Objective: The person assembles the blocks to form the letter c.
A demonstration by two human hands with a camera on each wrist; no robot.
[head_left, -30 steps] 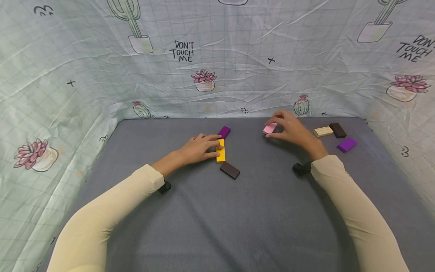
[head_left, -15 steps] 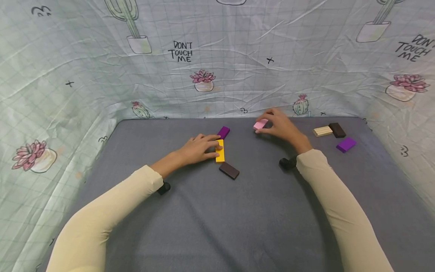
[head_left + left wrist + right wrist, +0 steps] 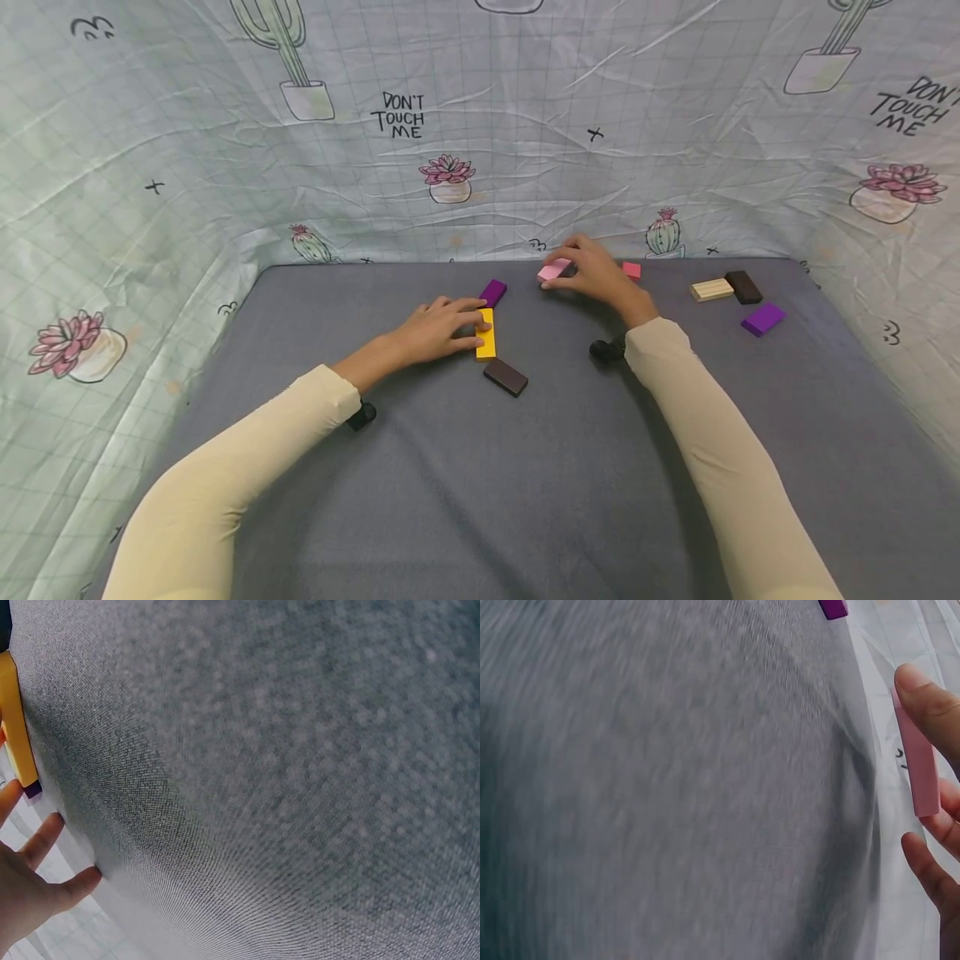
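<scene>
In the head view my left hand [image 3: 435, 329] lies over the left side of a yellow wooden block [image 3: 486, 337], fingers spread and fingertips on the block. The left wrist view shows the yellow block [image 3: 18, 727] at its left edge, beside the spread fingers [image 3: 45, 838]. My right hand [image 3: 596, 271] pinches a pink block [image 3: 553, 271] between thumb and fingers near the back of the table. The pink block [image 3: 917, 761] appears at the right of the right wrist view. One purple block [image 3: 492, 293] touches the yellow block's far end, and a dark brown block [image 3: 506, 377] lies at its near end.
A red block [image 3: 632, 271] lies at the back edge behind my right hand. Farther right are a plain wood block [image 3: 712, 290], another dark brown block [image 3: 743, 287] and a second purple block [image 3: 763, 319]. A printed cloth [image 3: 525, 192] walls in the grey table [image 3: 480, 500].
My right hand has carried the pink block leftward along the back, toward the left hand. The red block behind it has come into view. The left hand has stayed on the yellow block.
</scene>
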